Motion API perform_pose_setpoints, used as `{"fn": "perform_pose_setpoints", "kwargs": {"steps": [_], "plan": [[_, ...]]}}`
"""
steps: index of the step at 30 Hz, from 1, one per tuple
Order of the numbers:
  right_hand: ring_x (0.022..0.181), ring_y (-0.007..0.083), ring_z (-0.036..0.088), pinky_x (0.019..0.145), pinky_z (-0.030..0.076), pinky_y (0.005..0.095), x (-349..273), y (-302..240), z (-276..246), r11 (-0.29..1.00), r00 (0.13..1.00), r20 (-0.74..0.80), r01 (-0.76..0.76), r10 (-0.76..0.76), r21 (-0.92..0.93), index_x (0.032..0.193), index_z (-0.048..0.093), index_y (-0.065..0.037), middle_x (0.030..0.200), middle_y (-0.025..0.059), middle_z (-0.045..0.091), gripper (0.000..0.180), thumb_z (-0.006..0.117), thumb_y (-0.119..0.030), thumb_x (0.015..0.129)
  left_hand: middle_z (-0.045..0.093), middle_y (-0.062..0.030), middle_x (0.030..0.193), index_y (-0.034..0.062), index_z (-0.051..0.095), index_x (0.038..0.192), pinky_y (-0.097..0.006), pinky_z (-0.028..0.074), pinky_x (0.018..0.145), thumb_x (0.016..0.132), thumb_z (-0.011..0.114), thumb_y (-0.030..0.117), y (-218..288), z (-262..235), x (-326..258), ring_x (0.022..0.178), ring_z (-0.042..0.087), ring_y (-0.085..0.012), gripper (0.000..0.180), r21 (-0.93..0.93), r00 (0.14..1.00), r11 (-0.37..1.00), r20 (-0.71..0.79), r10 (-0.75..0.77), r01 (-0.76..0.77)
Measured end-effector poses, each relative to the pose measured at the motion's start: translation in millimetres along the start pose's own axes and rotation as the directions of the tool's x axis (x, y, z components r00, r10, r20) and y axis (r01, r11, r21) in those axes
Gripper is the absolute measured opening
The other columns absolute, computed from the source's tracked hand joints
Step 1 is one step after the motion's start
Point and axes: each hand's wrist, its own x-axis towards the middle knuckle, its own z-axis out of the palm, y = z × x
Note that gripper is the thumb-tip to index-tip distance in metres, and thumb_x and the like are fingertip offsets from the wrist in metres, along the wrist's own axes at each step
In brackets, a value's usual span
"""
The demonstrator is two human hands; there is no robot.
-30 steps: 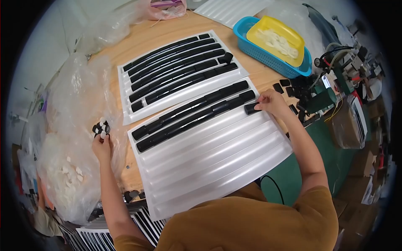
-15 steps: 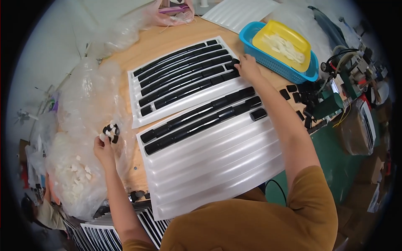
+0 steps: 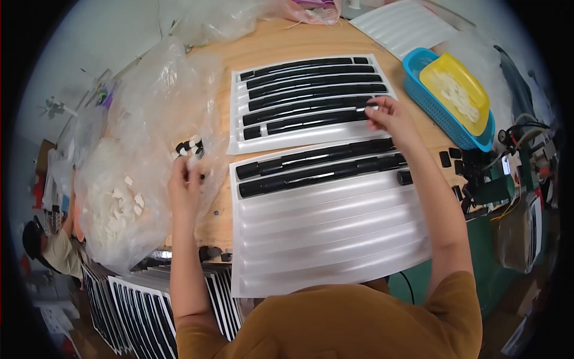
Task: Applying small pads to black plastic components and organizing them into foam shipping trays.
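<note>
My right hand (image 3: pixel 391 118) is closed in a pinch over the right end of the far tray's lower rows. A small short black piece (image 3: pixel 371 106) with a light edge sits between its fingertips. The far white tray (image 3: pixel 311 136) carries several rows of black tube-like pieces (image 3: pixel 317 91). Off to the left, my left hand (image 3: pixel 186 186) is bent at a small heap of black and white pieces (image 3: pixel 191 145). What its fingers grip is too small to make out. The near white tray (image 3: pixel 323 230) has two filled black rows (image 3: pixel 317 173) and a single piece (image 3: pixel 405 177) at the right.
At the far right stands a blue basket (image 3: pixel 441 113) with a yellow tray (image 3: pixel 484 90) of white pieces. Loose black pieces (image 3: pixel 457 164) lie below it. Clear plastic bags (image 3: pixel 161 102) cover the left side. Filled trays (image 3: pixel 140 305) stand stacked lower left, near another person (image 3: pixel 57 248).
The view has shifted, moving the table rightward and up in the picture. My right hand has drawn back from the far tray's right edge to its lower rows. My left hand stays by the small pieces.
</note>
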Motion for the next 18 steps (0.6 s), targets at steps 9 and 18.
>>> {"fn": "perform_pose_setpoints", "kwargs": {"steps": [9, 18], "plan": [[0.076, 0.0126, 0.066, 0.067, 0.053, 0.0247, -115, -38, 93, 0.988, 0.854, 0.514, -0.137, 0.082, 0.069, 0.117, 0.058, 0.001, 0.085, 0.0068, 0.067, 0.026, 0.062, -0.006, 0.092, 0.065, -0.0047, 0.091, 0.0030, 0.059, 0.126, -0.022, 0.050, 0.065, 0.088, 0.057, -0.007, 92, 39, -69, 0.072, 0.060, -0.0089, 0.040, -0.247, 0.680, 0.913, 0.732, -0.043, 0.324], [0.077, 0.0072, 0.061, 0.070, 0.050, 0.0228, -136, -37, 101, 0.997, 0.819, 0.570, -0.039, 0.068, -0.063, 0.118, 0.058, -0.001, 0.089, 0.0025, 0.065, 0.028, 0.063, -0.005, 0.091, 0.061, -0.0121, 0.103, -0.0032, 0.056, 0.109, -0.028, 0.055, 0.074, 0.089, 0.057, -0.006, 101, 42, -85, 0.085, 0.065, -0.0148, 0.020, -0.273, 0.625, 0.875, 0.780, -0.042, 0.400]]}}
